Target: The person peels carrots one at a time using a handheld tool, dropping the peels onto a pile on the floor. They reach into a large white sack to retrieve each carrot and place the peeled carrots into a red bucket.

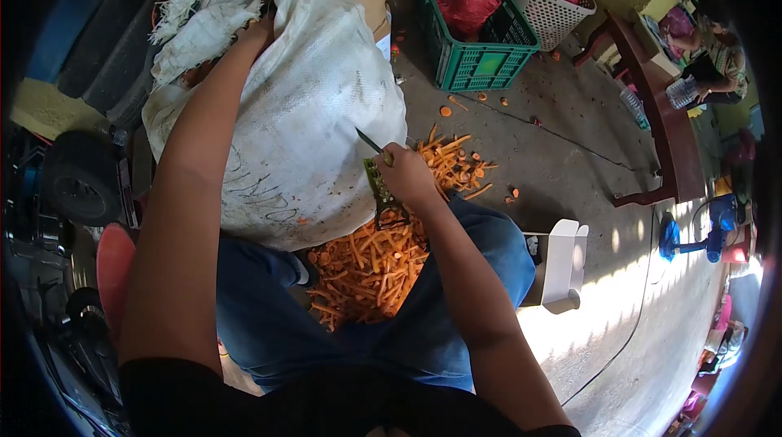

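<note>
A large white woven sack [314, 111] stands in front of me, its bunched mouth at the upper left. My left hand [262, 28] reaches into the mouth of the sack, and its fingers are hidden. My right hand [405, 174] is closed round a knife [369, 140], whose blade points up and left against the sack's side. A green perforated tool [380, 187] is also at this hand, just below the knife; whether the fingers hold it is unclear. Orange peelings and pieces [366, 274] lie heaped on the floor between my legs, with more [452, 164] right of the sack.
Behind stand a green crate [481, 66] with a red bag and a white basket [550, 17]. A dark red wooden bench [664, 127] is at the right, with a seated person [721, 54] beyond. An open white box [564, 266] lies near my right knee. Tyres [81, 176] are at left.
</note>
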Demonstrator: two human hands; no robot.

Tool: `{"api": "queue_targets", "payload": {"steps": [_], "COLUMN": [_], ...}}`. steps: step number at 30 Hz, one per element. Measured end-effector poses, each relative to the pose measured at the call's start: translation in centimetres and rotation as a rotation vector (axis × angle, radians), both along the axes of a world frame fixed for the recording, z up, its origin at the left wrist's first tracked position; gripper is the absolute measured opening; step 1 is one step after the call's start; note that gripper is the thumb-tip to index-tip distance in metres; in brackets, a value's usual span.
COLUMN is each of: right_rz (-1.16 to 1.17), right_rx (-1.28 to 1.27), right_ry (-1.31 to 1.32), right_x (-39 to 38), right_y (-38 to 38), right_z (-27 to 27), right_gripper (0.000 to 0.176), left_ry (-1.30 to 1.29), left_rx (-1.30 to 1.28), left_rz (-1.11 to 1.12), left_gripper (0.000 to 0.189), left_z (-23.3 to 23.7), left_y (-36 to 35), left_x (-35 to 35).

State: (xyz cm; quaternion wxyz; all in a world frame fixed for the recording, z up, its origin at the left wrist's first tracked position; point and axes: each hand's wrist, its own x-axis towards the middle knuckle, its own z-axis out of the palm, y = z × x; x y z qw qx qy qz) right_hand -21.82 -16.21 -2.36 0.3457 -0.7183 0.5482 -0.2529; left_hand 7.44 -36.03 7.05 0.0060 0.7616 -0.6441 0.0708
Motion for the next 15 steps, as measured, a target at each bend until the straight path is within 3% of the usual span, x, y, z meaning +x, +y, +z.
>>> {"api": "queue_targets", "payload": {"steps": [7, 15], "right_rz": [-0.004, -0.005], "right_rx": [0.039, 0.058], "right_ry": [0.042, 0.051], "right_x": [0.3, 0.0], "right_y": [-0.2, -0.2], "right_z": [0.0, 0.3], "right_gripper": [0.026, 0.026], "left_ry": [-0.122, 0.248], "left_rx": [0.088, 0.070], "left_rz": [0.021, -0.130], "left_gripper": [0.053, 0.054], "left_z": [0.0, 1.1], "left_y": [-1.0, 0.3], "left_x": [0.1, 2.1]}}
